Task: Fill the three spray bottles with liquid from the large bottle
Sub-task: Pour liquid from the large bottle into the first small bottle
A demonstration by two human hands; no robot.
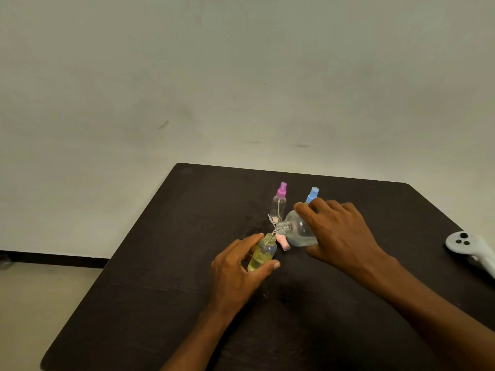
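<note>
My right hand grips the large clear bottle, tipped on its side with its open neck pointing left, just above the mouth of a small uncapped spray bottle. My left hand holds that small bottle, which looks yellowish and is tilted slightly. Its pink spray cap with the tube lies on the table between the two bottles. A spray bottle with a purple top stands upright behind. A blue-topped spray bottle stands behind my right fingers, its body mostly hidden.
All of this sits on a dark table set against a pale wall. A white handheld controller lies near the table's right edge. The floor shows at the left.
</note>
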